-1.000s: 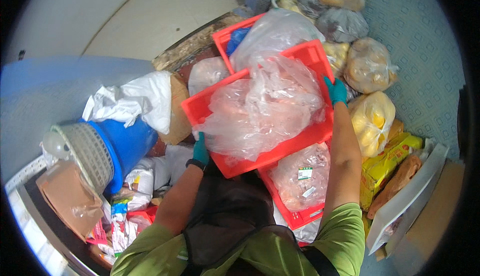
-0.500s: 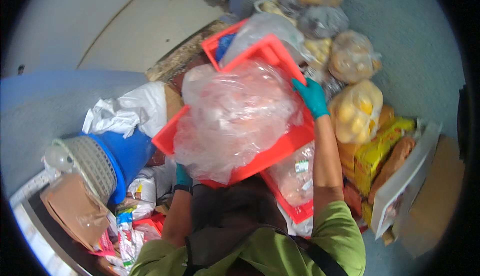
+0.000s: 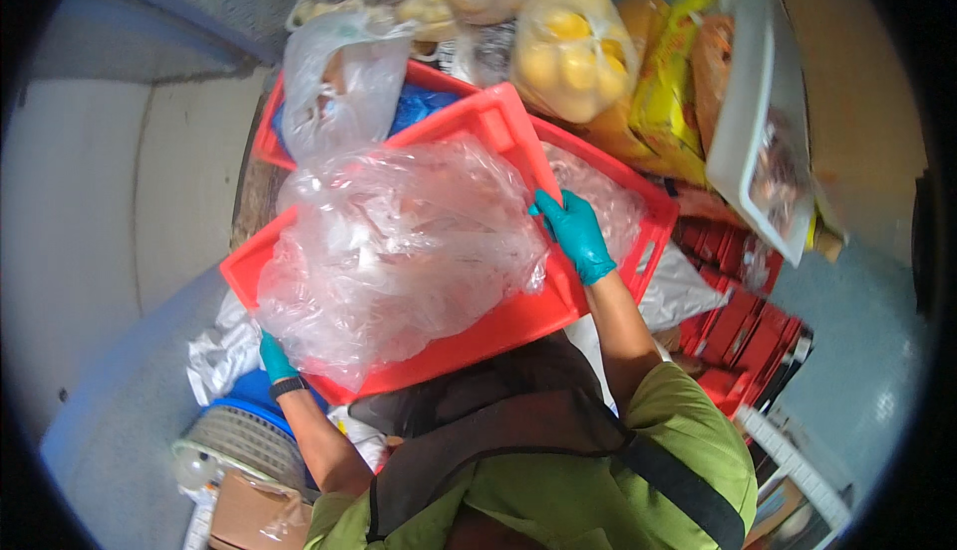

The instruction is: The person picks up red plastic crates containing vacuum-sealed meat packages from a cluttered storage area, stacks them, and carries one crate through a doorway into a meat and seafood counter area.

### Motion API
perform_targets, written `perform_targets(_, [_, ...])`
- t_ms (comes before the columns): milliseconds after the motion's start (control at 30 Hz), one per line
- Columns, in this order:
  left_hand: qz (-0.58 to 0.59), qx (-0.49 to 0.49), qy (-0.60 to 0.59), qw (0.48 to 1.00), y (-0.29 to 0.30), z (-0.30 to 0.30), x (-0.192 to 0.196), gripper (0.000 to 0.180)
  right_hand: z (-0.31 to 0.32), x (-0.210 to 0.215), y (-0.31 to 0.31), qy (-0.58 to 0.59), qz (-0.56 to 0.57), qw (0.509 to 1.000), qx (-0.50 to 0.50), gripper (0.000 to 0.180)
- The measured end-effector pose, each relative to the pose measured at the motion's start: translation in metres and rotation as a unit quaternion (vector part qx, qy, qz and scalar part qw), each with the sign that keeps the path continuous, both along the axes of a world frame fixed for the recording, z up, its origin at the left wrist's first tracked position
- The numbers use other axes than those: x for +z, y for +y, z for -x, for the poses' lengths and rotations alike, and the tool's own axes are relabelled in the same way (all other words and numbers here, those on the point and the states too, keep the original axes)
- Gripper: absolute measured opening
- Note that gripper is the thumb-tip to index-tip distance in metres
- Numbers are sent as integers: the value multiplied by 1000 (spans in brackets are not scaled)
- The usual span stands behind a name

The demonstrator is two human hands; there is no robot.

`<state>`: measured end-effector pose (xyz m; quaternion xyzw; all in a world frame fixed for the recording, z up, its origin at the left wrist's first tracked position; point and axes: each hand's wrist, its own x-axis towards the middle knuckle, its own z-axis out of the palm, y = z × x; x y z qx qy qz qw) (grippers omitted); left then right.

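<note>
Between my two gloved hands I hold a red plastic crate (image 3: pixel 488 329), tilted in view. A large crumpled clear plastic bag (image 3: pixel 399 251) fills it and spills over its near left side; pinkish contents show faintly through. My right hand (image 3: pixel 578 236), in a teal glove, is closed on the crate's right rim. At the near left corner my left hand (image 3: pixel 277 356) grips the crate's edge, its fingers partly hidden under the bag. Behind and right of it lies another red crate (image 3: pixel 653 216) holding a clear bag of pinkish pieces (image 3: pixel 598 191).
At the back, a red crate (image 3: pixel 267 132) carries a whitish bag (image 3: pixel 344 82). A bag of yellow items (image 3: pixel 568 52), a yellow box (image 3: pixel 673 82) and a white tray (image 3: pixel 743 102) line the far right. A blue tub (image 3: pixel 254 391) and pale basket (image 3: pixel 244 440) stand lower left.
My view has swung to the right, so the background has shifted left. The crate stays in both hands, and the red crate behind it on the right now shows.
</note>
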<state>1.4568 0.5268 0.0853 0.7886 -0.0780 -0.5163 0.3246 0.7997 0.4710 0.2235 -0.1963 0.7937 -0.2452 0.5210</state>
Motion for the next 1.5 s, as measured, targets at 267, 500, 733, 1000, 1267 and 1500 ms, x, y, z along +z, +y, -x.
perform_targets(267, [-83, -378, -221, 895, -64, 124, 15, 57, 54, -28, 167, -12, -42, 976, -215, 43])
perform_targets(500, [-71, -381, -247, 888, -60, 182, 58, 81, 65, -28, 201, -56, -10, 965, -257, 43])
perform_targets(733, [37, -236, -254, 937, 7, 208, 89, 73, 100, -48, 190, -89, 22, 986, -137, 51])
perform_targets(1000, [-25, -183, -282, 942, 116, 181, 46, 66, 91, -32, 130, -15, 53, 998, -19, 44])
perform_targets(1267, [-38, 38, -158, 986, 223, 132, 17, 66, -6, 3, 70, -12, 72, 988, 138, 34])
perform_targets(1500, [-60, 267, -31, 961, 316, 44, -30, 53, -174, -27, -18, -32, 37, 956, 290, 19])
